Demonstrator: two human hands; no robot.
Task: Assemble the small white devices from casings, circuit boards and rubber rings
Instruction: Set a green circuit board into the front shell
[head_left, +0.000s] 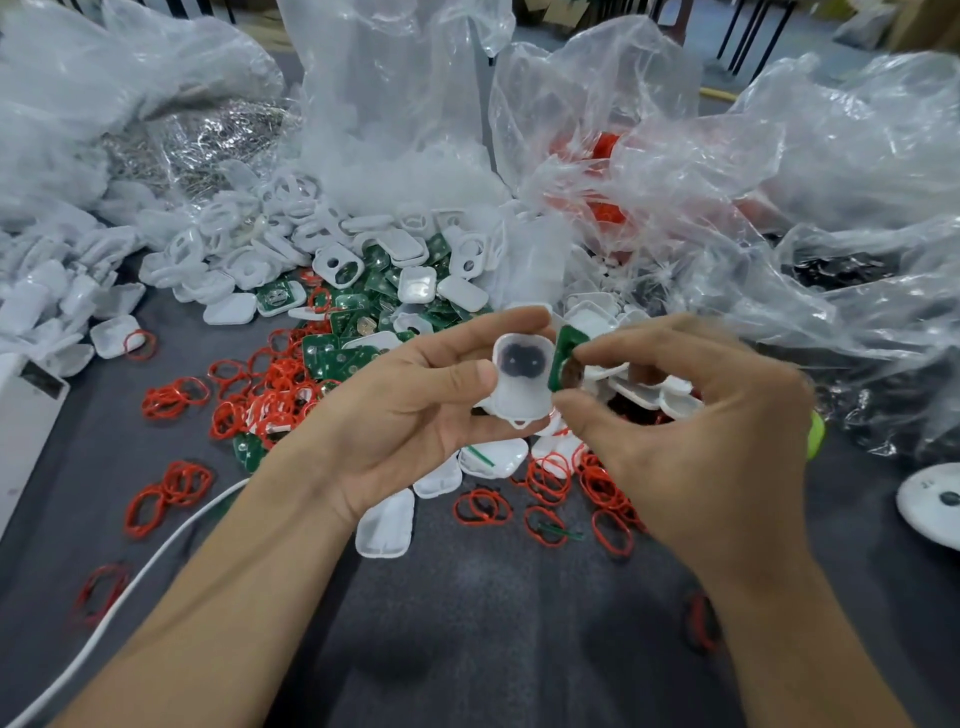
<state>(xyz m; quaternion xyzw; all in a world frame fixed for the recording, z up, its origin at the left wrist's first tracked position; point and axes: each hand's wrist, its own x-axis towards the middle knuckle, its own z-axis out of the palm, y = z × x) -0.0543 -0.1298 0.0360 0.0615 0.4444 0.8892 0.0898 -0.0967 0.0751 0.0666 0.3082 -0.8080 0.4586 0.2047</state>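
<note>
Two hands meet above a dark grey table (493, 597), both raised off its surface. On the left, the left hand (415, 410) grips a white casing (522, 384), thumb pressed on its near edge and fingers curled behind it; the casing faces the camera and shows a dark oval patch in its upper half. Just beside its right edge, the right hand (701, 441) pinches a green circuit board (563, 353) between thumb and forefinger, the board turned edge-on and tilted. Whether board and casing touch cannot be told. Beyond the hands lies a heap of loose white casings (291, 244), with a patch of green boards (379, 283) in front of it and many red rubber rings (174, 397) scattered across the table on both sides. Crumpled clear plastic bags (649, 130) crowd the far half of the table. Near the left forearm runs a white cable (179, 527), and a white round disc (930, 504) lies at the right edge.
</note>
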